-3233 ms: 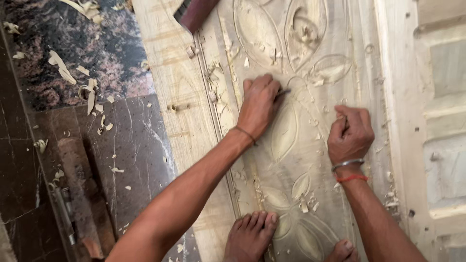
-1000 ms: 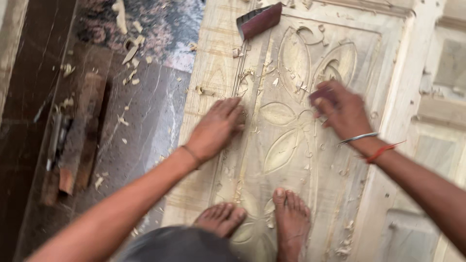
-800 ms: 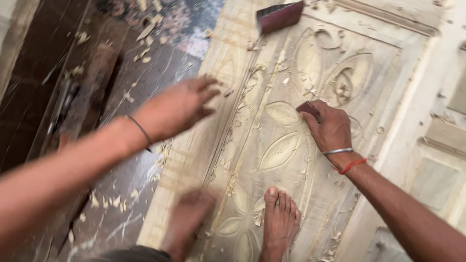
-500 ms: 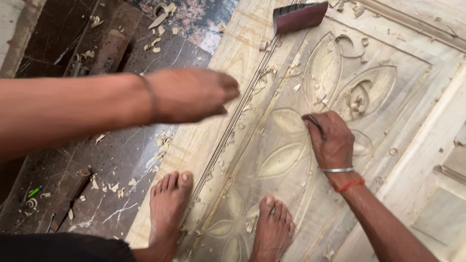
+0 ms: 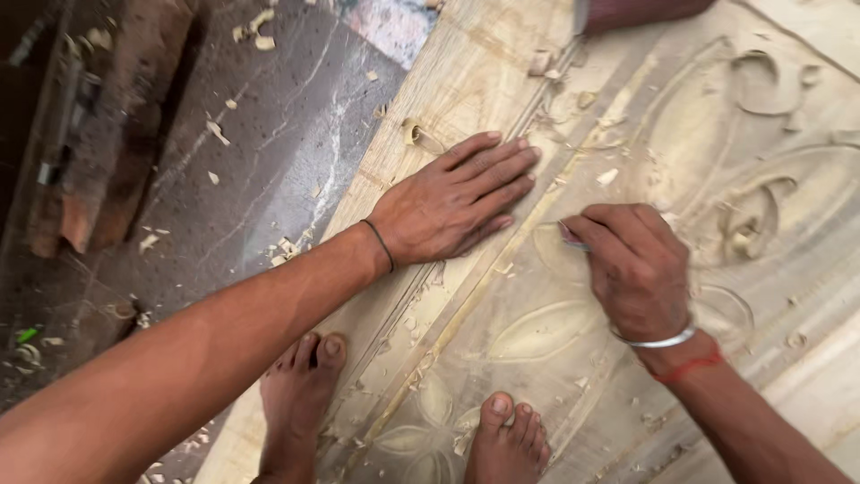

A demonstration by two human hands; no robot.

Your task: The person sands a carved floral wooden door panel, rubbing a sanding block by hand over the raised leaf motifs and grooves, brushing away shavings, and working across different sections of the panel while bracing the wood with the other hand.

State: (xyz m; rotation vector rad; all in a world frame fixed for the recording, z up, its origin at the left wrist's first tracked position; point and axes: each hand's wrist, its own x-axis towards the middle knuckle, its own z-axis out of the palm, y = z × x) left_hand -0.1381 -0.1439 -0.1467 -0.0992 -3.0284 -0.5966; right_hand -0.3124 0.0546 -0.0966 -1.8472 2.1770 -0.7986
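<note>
A pale wooden door panel (image 5: 466,81) lies flat on the floor, carved with leaf and scroll shapes. My left hand (image 5: 452,202) rests flat on it, fingers spread, pressing on the plain border beside a moulded groove. My right hand (image 5: 632,269) is closed around a small carving tool (image 5: 570,238), of which only a short tip shows at my thumb, touching a carved leaf. Loose wood chips (image 5: 607,177) lie on the carving. My two bare feet (image 5: 305,394) stand at the near end, one on the panel.
A dark red block-shaped tool (image 5: 636,12) lies on the panel's far end. The dark stone floor (image 5: 269,161) at left carries shavings, and lengths of brown wood (image 5: 98,134) lie at far left.
My left hand swung across through the air and has come down flat on the panel's border. The view moved in closer. My right hand stayed closed on the tool at the carved leaf.
</note>
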